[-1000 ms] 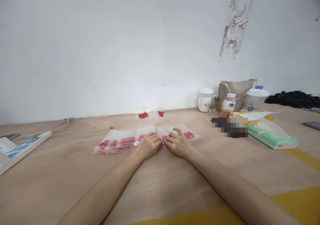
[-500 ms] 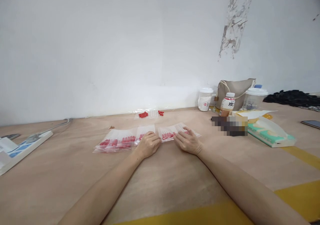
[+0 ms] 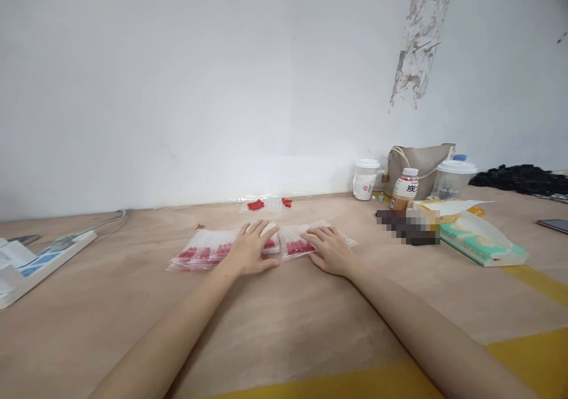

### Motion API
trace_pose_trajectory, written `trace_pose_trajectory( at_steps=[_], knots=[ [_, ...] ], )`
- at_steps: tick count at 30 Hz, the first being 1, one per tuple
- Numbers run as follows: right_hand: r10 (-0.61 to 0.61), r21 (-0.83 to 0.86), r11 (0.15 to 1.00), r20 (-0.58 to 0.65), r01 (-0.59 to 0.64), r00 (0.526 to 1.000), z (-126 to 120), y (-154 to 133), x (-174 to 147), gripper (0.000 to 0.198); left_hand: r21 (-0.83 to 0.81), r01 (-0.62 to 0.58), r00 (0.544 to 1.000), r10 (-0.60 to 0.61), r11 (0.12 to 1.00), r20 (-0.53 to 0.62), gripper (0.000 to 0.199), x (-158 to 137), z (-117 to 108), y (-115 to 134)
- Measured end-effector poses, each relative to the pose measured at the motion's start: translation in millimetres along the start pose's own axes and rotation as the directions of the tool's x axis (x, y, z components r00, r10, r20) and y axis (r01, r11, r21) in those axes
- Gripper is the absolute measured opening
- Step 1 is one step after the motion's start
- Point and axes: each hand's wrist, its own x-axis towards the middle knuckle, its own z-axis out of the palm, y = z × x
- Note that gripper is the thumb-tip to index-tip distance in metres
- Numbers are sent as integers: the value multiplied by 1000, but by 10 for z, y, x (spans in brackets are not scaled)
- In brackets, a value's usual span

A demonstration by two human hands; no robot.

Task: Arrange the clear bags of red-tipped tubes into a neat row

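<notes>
Several clear plastic bags with small red pieces inside lie overlapped in a row on the table; the left bags (image 3: 195,254) spread out beyond my left hand (image 3: 249,250). That hand rests on the bags with its fingers stretched out and its thumb apart. My right hand (image 3: 331,250) lies over the right-hand bags (image 3: 295,246), fingers extended and slightly bent, palm down. Parts of the bags are hidden under both hands. Further back, near the wall, loose red pieces (image 3: 255,205) sit on a clear plastic sheet (image 3: 271,203).
On the left stands a power strip (image 3: 48,266) with a cable. To the right are a white paper cup (image 3: 365,180), a drink bottle (image 3: 405,190), a grey bag (image 3: 426,161), a clear lidded cup (image 3: 453,180), a tissue pack (image 3: 486,242) and a phone (image 3: 554,225).
My left hand has opened from curled fingers and shifted slightly left onto the bags. My right hand has flattened a little over its bags.
</notes>
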Motion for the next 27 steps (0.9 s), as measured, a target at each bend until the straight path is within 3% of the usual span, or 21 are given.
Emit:
trace_pose_trajectory(
  at_steps=[2, 4, 7, 10, 13, 17, 19, 20, 23, 27],
  knots=[
    [48, 15, 999, 68, -49, 997, 41, -57, 55, 31, 38, 39, 981, -46, 999, 189, 79, -49, -71, -156],
    [83, -17, 997, 123, -82, 989, 92, -100, 96, 25, 54, 39, 954, -54, 998, 295, 73, -94, -78, -274],
    [165, -48, 986, 78, -162, 983, 148, -125, 119, 26, 77, 13, 955, -35, 997, 294, 52, -132, -1, -322],
    [311, 103, 948, -82, -302, 947, 158, -90, 117, 28, 121, -23, 979, -2, 992, 203, 37, -136, 94, -268],
    [497, 359, 840, -209, -407, 842, 132, 29, 108, 28, 132, -50, 988, 30, 990, 151, 38, -116, 167, -194],
    [735, 602, 614, -201, -510, 648, 73, 316, 30, 36, 70, -69, 993, 61, 995, 101, 45, -39, 278, -41],
    [780, 627, 572, -218, -529, 586, 56, 480, -57, 38, 7, -36, 996, 35, 999, 77, 46, 30, 348, 89],
    [767, 615, 595, -243, -517, 593, 54, 558, -111, 37, -30, -6, 997, 8, 1000, 71, 46, 72, 384, 167],
    [649, 551, 708, -262, -441, 715, 64, 753, -295, 34, -156, 83, 996, -75, 984, 55, 46, 214, 478, 413],
    [471, 514, 746, 40, -422, 881, 52, 906, -487, 28, -309, 200, 979, -202, 930, 26, 52, 336, 532, 627]
  ],
)
